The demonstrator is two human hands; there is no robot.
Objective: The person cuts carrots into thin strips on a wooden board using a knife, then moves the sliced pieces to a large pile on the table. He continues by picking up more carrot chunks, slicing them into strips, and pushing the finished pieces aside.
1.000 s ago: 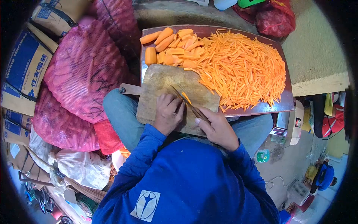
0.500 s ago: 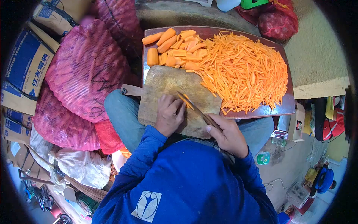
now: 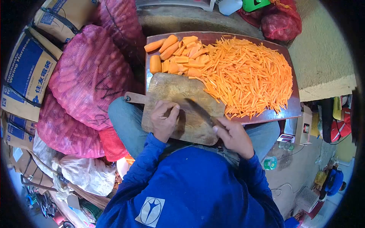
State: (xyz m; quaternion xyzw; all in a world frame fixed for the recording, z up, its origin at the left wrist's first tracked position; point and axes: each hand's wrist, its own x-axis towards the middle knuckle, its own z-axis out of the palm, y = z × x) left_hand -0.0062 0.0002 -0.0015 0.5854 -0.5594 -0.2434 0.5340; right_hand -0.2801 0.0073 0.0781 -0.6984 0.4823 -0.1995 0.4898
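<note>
My right hand [image 3: 234,136] is wrapped round the handle of a knife [image 3: 199,110], whose dark blade slants up and left over the wooden cutting board [image 3: 161,85]. To the left of the blade, my left hand [image 3: 165,118] is curled closed over the board; whatever its fingers may hold is hidden. Above the board's top edge lie peeled carrot pieces [image 3: 180,51], some whole chunks and some flat slices. A broad heap of carrot sticks [image 3: 251,76] spreads to the right, partly against the board's edge.
A low red-brown table [image 3: 213,36] carries the carrots. Full pink mesh sacks [image 3: 89,72] and strapped cardboard boxes [image 3: 28,72] crowd the left side. A red mesh bag [image 3: 281,24] sits at upper right. On the floor at right stands a green container [image 3: 270,163].
The knife blade has lifted away from my left hand, and the carrot sticks beside it no longer show there. My left hand has shifted slightly left and down.
</note>
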